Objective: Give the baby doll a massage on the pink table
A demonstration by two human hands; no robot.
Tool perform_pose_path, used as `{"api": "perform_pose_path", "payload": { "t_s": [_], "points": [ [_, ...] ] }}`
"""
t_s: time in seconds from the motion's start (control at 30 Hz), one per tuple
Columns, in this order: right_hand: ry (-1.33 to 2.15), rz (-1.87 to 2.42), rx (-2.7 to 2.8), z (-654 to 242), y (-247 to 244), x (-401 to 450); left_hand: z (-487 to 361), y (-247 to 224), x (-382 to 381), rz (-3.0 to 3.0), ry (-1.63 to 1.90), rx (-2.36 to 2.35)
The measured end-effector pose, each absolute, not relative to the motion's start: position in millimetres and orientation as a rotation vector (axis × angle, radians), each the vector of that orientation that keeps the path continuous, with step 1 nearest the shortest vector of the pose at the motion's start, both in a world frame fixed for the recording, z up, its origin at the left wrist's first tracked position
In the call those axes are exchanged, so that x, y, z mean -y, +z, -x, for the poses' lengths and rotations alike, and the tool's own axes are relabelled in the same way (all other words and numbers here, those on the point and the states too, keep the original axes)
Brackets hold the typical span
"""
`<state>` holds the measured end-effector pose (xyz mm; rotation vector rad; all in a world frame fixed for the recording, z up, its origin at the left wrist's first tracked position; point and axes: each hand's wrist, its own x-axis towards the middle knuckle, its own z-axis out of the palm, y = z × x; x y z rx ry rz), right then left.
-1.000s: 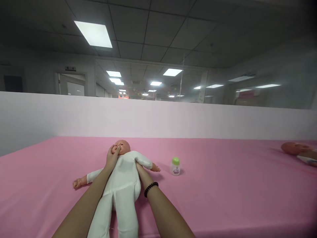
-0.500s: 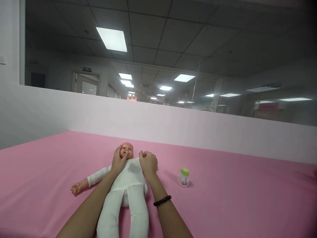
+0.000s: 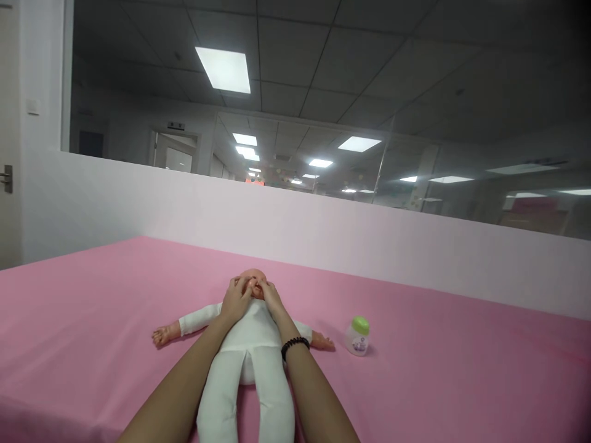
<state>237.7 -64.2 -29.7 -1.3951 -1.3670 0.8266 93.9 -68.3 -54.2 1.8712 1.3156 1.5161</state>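
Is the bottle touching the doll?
No, the bottle stands apart from the doll, with bare pink cover showing between them.

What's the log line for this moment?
left hand: on face of white cloth baby doll | right hand: same face | nearby: green-capped white bottle | under: pink fabric sheet

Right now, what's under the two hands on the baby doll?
The left hand and right hand are on the doll's face. A little of it shows between the fingers, and the top of the head shows, but the nose and mouth are covered.
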Motion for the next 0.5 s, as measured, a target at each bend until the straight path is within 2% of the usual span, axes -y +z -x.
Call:
{"api": "perform_pose_path", "payload": {
  "t_s": [0.13,0.37,0.5],
  "points": [
    [0.807,1.313,1.463,-238,-46,69,-95,-52,72,-1.84,1.483,-1.372],
    [0.735,1.314,1.494,-238,-45,72,-92,-60,54,-1.898,1.375,-1.348],
    [0.917,1.246,1.279,-233,-41,58,-89,-67,36,-1.967,1.423,-1.145]
  ]
}}
